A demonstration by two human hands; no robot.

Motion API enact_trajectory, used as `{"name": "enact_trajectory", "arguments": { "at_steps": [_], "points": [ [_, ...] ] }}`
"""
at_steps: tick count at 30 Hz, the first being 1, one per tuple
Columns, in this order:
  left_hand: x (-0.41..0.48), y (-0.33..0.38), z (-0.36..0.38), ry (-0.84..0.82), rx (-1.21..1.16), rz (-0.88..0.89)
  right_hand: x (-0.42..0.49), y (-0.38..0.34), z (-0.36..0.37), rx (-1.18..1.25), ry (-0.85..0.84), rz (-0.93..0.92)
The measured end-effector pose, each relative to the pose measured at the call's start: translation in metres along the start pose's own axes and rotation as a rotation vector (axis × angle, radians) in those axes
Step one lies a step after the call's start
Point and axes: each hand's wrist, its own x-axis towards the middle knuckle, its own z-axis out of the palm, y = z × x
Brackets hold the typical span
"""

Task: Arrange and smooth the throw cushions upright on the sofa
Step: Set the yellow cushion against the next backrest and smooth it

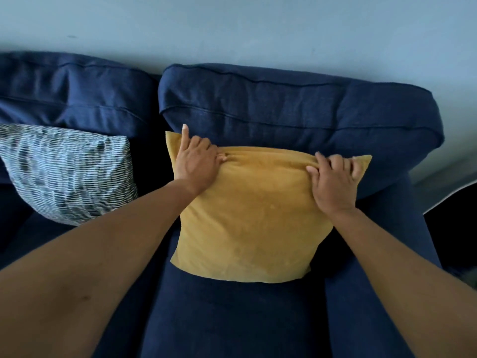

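A mustard yellow cushion (253, 220) stands upright on the navy sofa (296, 109), leaning against the right back cushion. My left hand (196, 161) grips its top left corner, index finger pointing up along the edge. My right hand (333, 179) pinches the top right corner, fingers curled over the fabric. A white cushion with a dark dashed pattern (67, 171) leans against the left back cushion, apart from the yellow one.
The sofa's right armrest (382, 280) runs down beside the yellow cushion. A pale grey-blue wall (232, 29) rises behind the sofa. A dark object with a light rim (456, 208) sits at the right edge, past the armrest.
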Motion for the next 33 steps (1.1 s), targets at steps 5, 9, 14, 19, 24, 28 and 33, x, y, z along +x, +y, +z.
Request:
{"name": "enact_trajectory", "arguments": {
  "at_steps": [5, 9, 14, 19, 24, 28, 33],
  "points": [
    [-0.008, 0.004, -0.011, 0.297, -0.229, -0.085, -0.002, -0.01, -0.009, 0.119, 0.216, 0.057],
    [-0.008, -0.001, -0.018, 0.515, -0.272, -0.126, 0.007, -0.011, -0.02, 0.131, 0.432, 0.077],
    [-0.02, 0.003, -0.001, 0.468, -0.291, -0.173, -0.005, -0.012, -0.003, 0.128, 0.367, 0.066],
    [-0.022, 0.014, -0.007, 0.544, -0.376, -0.168, -0.003, -0.015, -0.008, 0.169, 0.324, 0.096],
    [-0.042, 0.057, -0.013, 0.503, -0.3, 0.252, -0.008, -0.048, -0.022, 0.241, 0.349, -0.096],
    [-0.049, 0.057, 0.023, 0.269, -0.101, 0.281, -0.022, -0.083, -0.014, 0.197, 0.304, -0.276],
    [-0.028, 0.036, 0.034, 0.199, -0.097, 0.139, -0.022, -0.068, 0.006, -0.071, 0.12, -0.431]
  ]
}}
